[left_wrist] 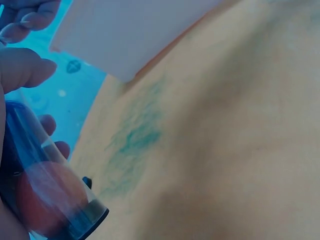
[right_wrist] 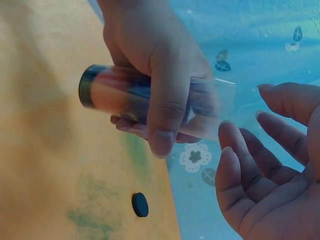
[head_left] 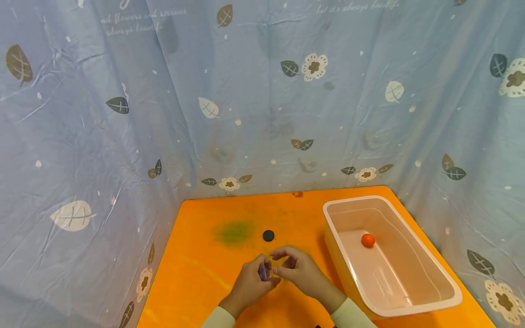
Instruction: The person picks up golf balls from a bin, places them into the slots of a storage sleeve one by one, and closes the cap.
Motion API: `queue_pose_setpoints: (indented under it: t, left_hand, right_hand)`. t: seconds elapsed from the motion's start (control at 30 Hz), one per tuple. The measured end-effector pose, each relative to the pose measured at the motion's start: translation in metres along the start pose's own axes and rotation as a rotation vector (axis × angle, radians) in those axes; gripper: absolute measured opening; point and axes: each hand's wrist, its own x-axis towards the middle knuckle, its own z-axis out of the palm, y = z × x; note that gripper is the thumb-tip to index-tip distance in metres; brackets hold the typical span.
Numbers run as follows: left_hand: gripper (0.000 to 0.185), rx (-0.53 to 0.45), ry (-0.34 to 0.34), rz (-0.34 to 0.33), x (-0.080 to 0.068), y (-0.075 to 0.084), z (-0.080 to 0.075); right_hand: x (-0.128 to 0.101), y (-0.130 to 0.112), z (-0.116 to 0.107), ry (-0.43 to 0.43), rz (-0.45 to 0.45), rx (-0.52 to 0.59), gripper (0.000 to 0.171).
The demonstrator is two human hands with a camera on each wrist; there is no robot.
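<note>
Head view: both hands together over the orange table [head_left: 197,273] near 6 o'clock, left hand [head_left: 250,284] wrapped round a clear tube [head_left: 264,272], right hand [head_left: 301,269] just beside it at the tube's open end, fingers loosely bent and empty as far as can be told. Black cap [head_left: 268,235] lying alone at 12 o'clock of the hands, apart from them, by a green smear [head_left: 234,231]. White bin [head_left: 410,291] at 3 o'clock, one orange ball [head_left: 368,240] on its floor. Left wrist view: tube [left_wrist: 47,187] close up at 8 o'clock, dark closed base low, an orange ball [left_wrist: 47,200] sitting against that base — tilted mouth-up, likely so nothing rolls out. Right wrist view: left hand [right_wrist: 155,65] curled round the tube [right_wrist: 145,97] at mid-length, thumb across the front, leaving the clear mouth free; right hand [right_wrist: 270,185] at 4 o'clock, palm up, fingers spread and slightly cupped under that mouth, holding nothing — placed, by the look of it, to catch. Cap [right_wrist: 140,204] on the table at 6 o'clock.
</note>
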Motion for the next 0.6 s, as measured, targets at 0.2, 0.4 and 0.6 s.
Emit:
queue_pose_setpoints:
  t: [0.2,0.4,0.6]
  left_hand:
    - [0.031,0.000,-0.005,0.007,-0.0008,0.0002,-0.0003]
    - [0.030,-0.005,-0.010,0.013,-0.0012,0.0019,-0.0008]
    - [0.031,-0.004,-0.013,0.019,-0.0010,0.0023,-0.0006]
  right_hand:
    - [-0.0016,-0.0003,-0.0008,-0.001,-0.017,-0.017,0.029]
    - [-0.0022,-0.0027,-0.0025,0.004,-0.028,-0.053,0.029]
    - [0.0003,-0.0097,-0.0083,0.032,-0.050,-0.099,0.026]
